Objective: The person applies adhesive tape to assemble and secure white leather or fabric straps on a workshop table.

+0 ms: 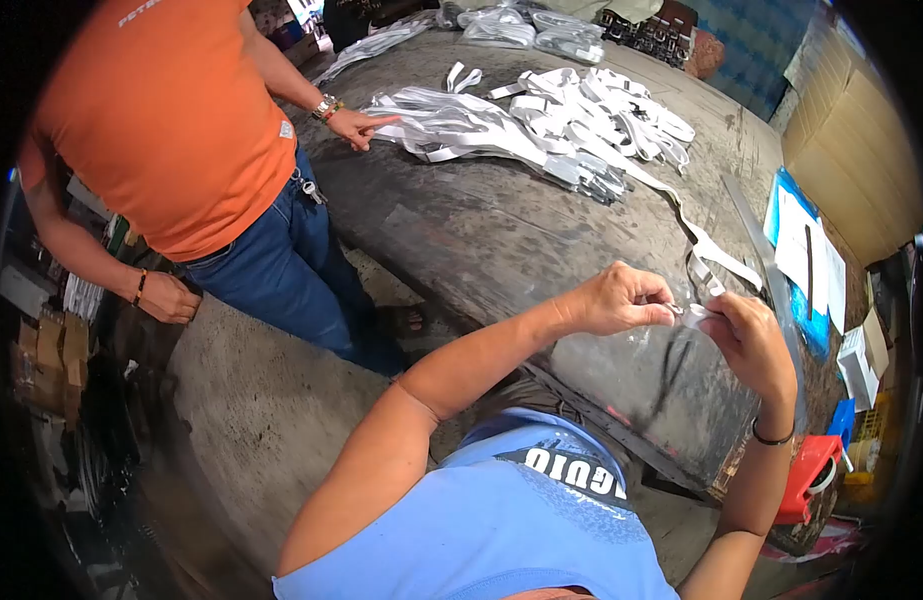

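Over the near edge of the worktable, my left hand (pixel 626 300) is closed in a pinch. A tiny pale piece shows at its fingertips, too small to name. Close beside it, my right hand (pixel 756 335) pinches the end of a white strap (pixel 716 255), near a see-through bit between the two hands. From there the strap runs back across the table to a tangled pile of white straps (pixel 621 110). Left of that pile lies a flat bundle of white straps (pixel 451 125).
A person in an orange shirt (pixel 171 110) stands at the left, one hand (pixel 359 125) pointing at the bundle. Bagged straps (pixel 496 28) lie at the far end. A long metal ruler (pixel 756 235), papers (pixel 803 250) and a red object (pixel 806 480) are on the right.
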The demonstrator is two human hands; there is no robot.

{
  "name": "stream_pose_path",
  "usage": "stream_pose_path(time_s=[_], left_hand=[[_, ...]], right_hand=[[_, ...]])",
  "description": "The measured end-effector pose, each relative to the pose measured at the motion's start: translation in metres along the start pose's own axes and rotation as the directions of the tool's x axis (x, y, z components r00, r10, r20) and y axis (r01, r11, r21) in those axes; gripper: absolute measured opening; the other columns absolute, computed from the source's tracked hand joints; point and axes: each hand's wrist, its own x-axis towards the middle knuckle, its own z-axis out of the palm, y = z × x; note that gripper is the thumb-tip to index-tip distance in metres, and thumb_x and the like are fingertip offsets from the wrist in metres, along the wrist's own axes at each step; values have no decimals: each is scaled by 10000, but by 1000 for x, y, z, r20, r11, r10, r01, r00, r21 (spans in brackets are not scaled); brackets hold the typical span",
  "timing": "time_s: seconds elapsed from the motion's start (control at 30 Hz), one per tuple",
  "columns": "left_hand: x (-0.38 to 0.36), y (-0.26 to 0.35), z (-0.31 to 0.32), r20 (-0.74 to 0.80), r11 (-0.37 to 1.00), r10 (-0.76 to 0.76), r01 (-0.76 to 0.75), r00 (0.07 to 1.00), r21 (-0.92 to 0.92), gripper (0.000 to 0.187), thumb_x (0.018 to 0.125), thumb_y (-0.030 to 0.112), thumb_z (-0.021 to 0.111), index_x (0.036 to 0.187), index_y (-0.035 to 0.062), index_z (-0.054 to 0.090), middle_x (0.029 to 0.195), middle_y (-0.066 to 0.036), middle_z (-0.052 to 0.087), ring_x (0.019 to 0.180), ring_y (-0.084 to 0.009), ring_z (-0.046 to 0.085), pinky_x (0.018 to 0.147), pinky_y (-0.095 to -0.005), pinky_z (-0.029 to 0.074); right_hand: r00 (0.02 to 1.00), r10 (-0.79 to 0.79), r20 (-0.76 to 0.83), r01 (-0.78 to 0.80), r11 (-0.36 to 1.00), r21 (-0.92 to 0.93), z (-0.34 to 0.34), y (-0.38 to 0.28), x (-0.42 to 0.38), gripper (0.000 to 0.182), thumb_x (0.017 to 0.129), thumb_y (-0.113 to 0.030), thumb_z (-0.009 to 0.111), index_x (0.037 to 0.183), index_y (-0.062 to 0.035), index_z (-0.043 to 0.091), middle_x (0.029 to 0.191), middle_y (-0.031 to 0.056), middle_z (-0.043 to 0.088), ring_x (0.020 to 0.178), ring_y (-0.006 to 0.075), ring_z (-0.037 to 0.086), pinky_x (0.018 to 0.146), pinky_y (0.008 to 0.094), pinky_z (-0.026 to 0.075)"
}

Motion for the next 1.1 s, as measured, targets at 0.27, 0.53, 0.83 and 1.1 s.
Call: stream_pose_path(time_s=[0.27,0.53,0.83,1.1], left_hand=[[5,4,11,52,998,27,-30,998,60,246,879,247,732,1002,40,685,813,-45,707,715,-77,605,669,-269,487],[5,12,9,83,998,22,-27,996,61,252,860,261,733,1006,60,690,806,-51,700,679,-121,594,654,-298,479],[4,18,7,90,999,39,-38,995,-16,243,851,204,742,1021,37,694,815,-61,683,719,-78,583,645,-276,475],[10,29,-1,228,988,-108,130,968,-81,159,909,126,691,1014,7,679,829,25,661,769,-39,561,691,-228,460]], right_hand=[[1000,5,11,-4,996,-94,-4,-8,1,100,804,-113,698,867,-50,653,790,104,600,774,316,598,699,405,436],[1000,-18,3,18,997,-71,1,-15,8,91,788,-125,699,831,-72,638,776,90,595,753,297,595,681,391,423],[999,-21,-37,21,1000,-12,-5,-17,5,152,817,-142,695,913,-58,613,758,105,604,734,310,600,673,411,434],[996,-68,50,61,989,132,-11,17,-2,167,857,-175,656,834,-11,634,758,174,612,738,367,604,677,432,477]])
